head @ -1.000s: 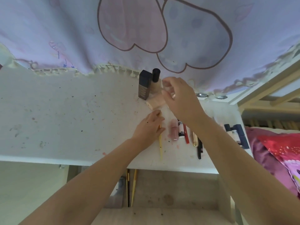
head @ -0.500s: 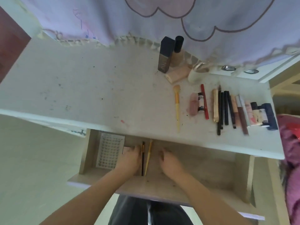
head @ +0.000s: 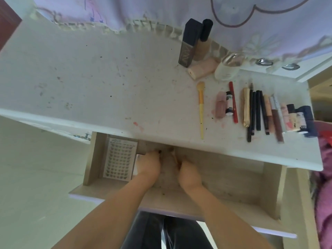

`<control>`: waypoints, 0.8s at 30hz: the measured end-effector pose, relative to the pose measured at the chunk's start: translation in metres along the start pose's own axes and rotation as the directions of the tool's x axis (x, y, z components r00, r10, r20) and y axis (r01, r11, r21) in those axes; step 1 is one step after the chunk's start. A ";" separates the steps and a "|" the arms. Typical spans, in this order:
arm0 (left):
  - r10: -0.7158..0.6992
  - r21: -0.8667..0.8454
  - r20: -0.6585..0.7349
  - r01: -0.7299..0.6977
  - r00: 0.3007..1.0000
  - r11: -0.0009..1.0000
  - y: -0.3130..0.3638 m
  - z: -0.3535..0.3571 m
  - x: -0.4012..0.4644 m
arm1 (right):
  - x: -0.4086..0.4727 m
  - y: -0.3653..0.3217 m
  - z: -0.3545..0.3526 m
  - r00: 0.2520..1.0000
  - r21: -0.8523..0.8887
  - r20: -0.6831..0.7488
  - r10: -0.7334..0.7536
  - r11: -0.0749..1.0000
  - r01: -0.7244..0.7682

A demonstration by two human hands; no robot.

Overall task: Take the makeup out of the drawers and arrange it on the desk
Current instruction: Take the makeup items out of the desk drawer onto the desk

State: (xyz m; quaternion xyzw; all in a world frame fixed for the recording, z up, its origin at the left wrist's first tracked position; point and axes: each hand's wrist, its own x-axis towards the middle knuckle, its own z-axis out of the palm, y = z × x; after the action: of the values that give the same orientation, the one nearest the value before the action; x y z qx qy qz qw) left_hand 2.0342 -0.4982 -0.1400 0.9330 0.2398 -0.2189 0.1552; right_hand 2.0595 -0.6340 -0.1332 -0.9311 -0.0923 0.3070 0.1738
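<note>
1. Two hands reach into the open pale wooden drawer [head: 233, 178], under the white desk's [head: 107, 78] near edge.
2. Left hand [head: 150, 163]: fingers curled, apparently round something dark; cannot tell what.
3. Right hand [head: 188, 172]: fingers curled; hold unclear.
4. Laid-out makeup row [head: 265, 112] lies far right on the desk; white lash card [head: 119, 159] remains at the drawer's left.
5. Judgement: secure each grip, lift clear of the desk edge.

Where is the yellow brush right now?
The yellow brush lies on the desk, just left of the row of makeup, above the open drawer.
</note>
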 end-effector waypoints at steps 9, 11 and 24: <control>0.405 -0.411 -0.196 -0.450 0.893 0.793 0.002 -0.092 -0.071 | -0.088 -0.012 -0.098 0.953 0.087 0.005 -0.304 0.949 0.302; 0.356 -0.459 -0.289 -0.456 0.888 0.763 0.006 -0.137 -0.064 | -0.082 -0.033 -0.133 0.952 0.234 -0.108 -0.287 0.923 0.305; 0.236 -0.123 -0.185 -0.261 0.954 0.957 0.086 -0.198 0.100 | 0.050 -0.105 -0.184 0.959 -0.072 -0.283 -0.034 0.997 0.014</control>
State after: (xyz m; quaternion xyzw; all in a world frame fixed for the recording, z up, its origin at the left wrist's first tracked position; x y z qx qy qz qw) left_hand 2.2237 -0.4540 -0.0026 0.9571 0.1478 -0.0999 0.2285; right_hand 2.2032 -0.5726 0.0175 -0.9698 -0.0884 0.1647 0.1566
